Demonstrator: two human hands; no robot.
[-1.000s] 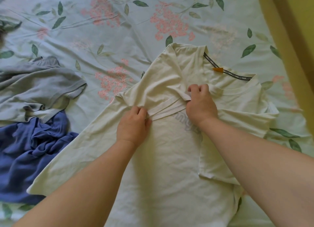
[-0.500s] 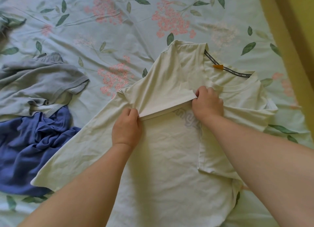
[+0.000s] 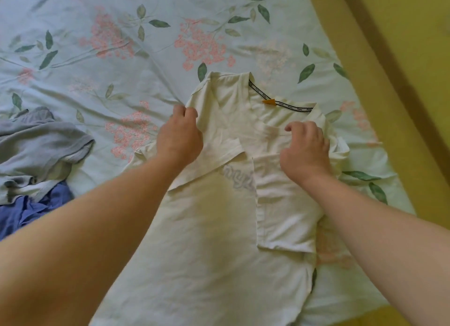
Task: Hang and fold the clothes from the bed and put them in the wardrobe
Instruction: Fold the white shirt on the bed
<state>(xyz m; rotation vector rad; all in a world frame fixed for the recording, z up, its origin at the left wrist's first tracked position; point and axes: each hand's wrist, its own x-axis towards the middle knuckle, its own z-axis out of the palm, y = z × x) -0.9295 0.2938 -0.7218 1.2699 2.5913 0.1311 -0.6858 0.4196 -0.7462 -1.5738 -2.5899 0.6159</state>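
A cream T-shirt point(image 3: 214, 228) lies front up on the floral bed sheet point(image 3: 121, 57), its collar with an orange tag point(image 3: 269, 102) pointing away from me. Both sleeves are folded inward over the chest, partly covering a grey print. My left hand point(image 3: 180, 135) grips the cloth at the shirt's left shoulder fold. My right hand point(image 3: 304, 152) sits on the right shoulder with its fingers curled into the bunched cloth there. My forearms hide parts of the shirt's sides.
A crumpled grey garment point(image 3: 36, 145) and a blue garment point(image 3: 31, 211) lie at the left edge of the bed. A yellow-brown bed frame point(image 3: 379, 87) runs diagonally down the right side. The wardrobe is out of view.
The left sleeve that both hands held has been laid flat across the chest. My left hand moved up to the left shoulder, and my right hand moved right to the right shoulder.
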